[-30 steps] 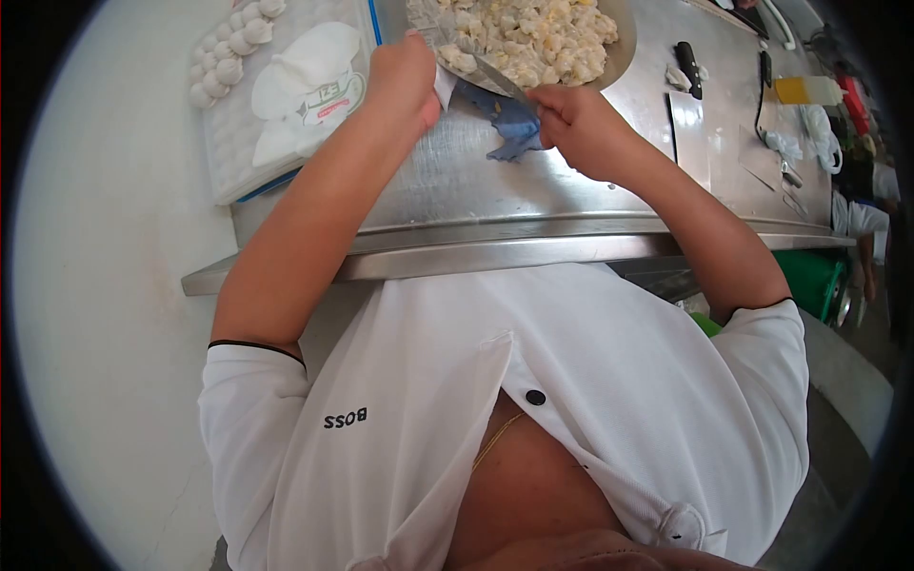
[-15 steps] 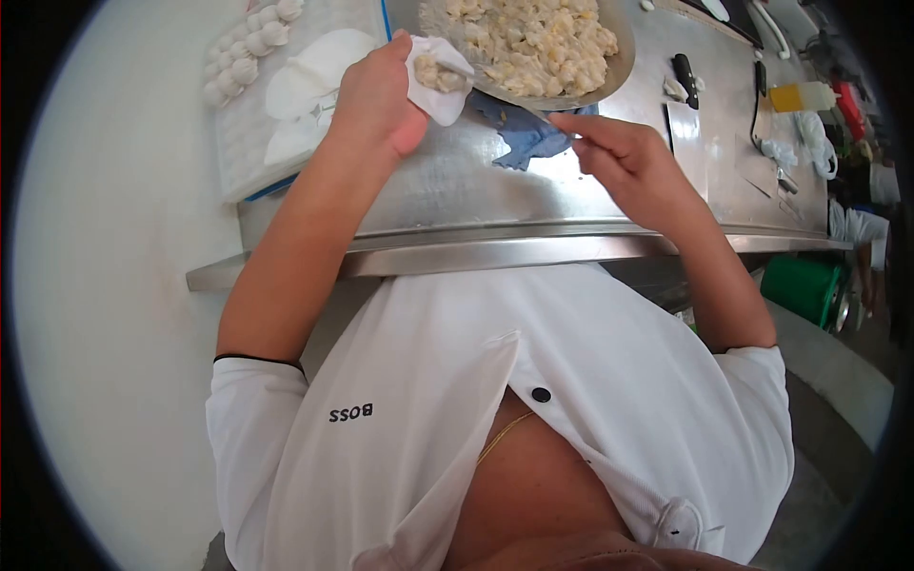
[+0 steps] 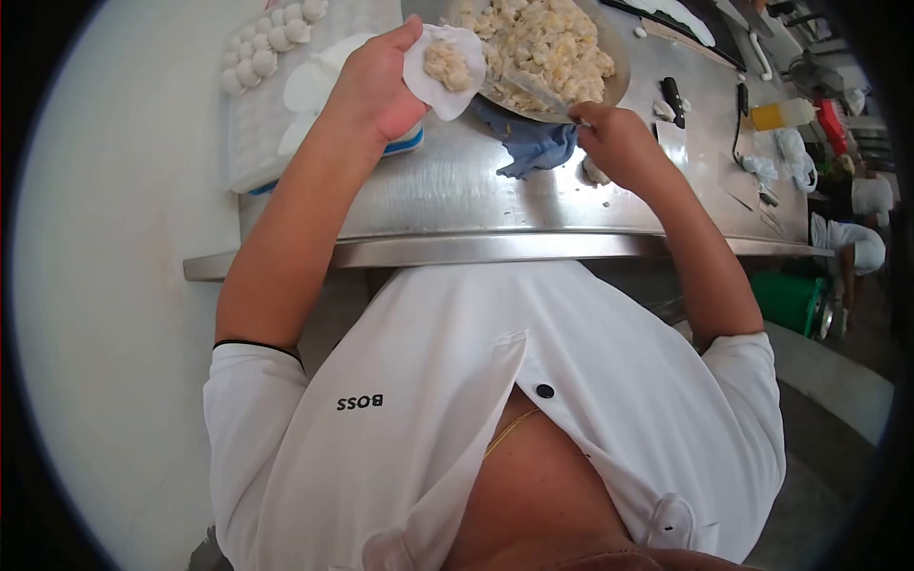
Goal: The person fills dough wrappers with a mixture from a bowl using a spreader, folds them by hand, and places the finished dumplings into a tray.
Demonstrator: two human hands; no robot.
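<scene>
My left hand holds a round white dumpling wrapper, with a lump of pale filling on its middle. My right hand is closed on the handle of a thin, flat spatula-like tool. The tool's far end lies in the chunky filling mixture inside a large metal bowl. Left of the wrapper, partly behind my left hand, are more white wrappers on a white tray. Pleated dumplings sit in rows at that tray's far side.
A blue cloth lies by the bowl on the steel table. To the right are a black-handled knife, a bottle of yellow liquid and plastic bags. A person in white is at far right.
The tool in my right hand has moved from the wrapper's side into the bowl's mixture. The filling on the wrapper is now more exposed. The view has shifted slightly.
</scene>
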